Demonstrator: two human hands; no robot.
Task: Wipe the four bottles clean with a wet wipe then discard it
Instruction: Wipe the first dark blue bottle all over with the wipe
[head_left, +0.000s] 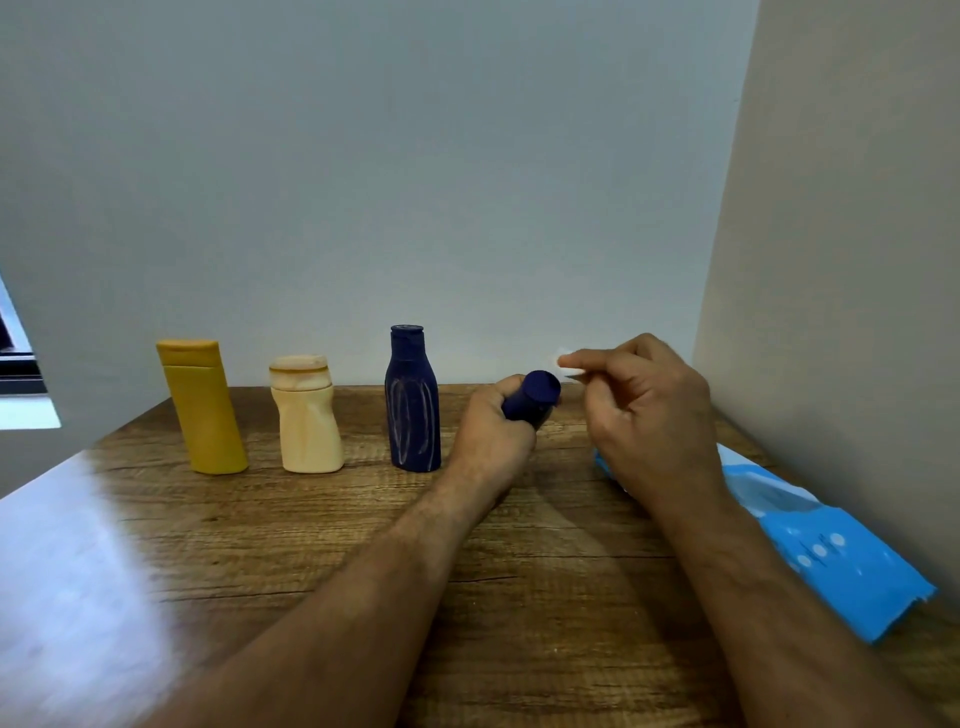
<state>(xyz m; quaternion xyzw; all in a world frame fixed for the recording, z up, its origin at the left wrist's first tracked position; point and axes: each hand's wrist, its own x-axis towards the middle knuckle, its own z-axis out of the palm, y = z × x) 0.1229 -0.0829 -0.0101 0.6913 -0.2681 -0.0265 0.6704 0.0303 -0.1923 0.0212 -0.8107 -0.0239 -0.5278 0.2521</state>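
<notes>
Bottles stand in a row on the wooden desk (311, 545), to the left of the left hand's fingers: a dark blue bottle (413, 402) is nearest to them, then a cream bottle (307, 418), and a mustard yellow bottle (205, 410) is the farthest. All three are upright, and the blue one shows pale streaks on its front.

A fourth bottle, the dark blue held bottle (535, 397), is in the left hand (491, 431). The fingers of this hand are wrapped around its body, so only the cap end shows, and it is tilted toward the right hand.

The right hand (649, 415) is just to the right of this cap. Its thumb and first finger are pressed together on a small white wet wipe (563, 364), which is a little above and to the right of the cap. I cannot tell whether the wipe touches the cap.

A blue wipes pack (831, 545) lies flat on the desk, under and behind the right hand's fingers, close to the beige wall (857, 208) on the right.
</notes>
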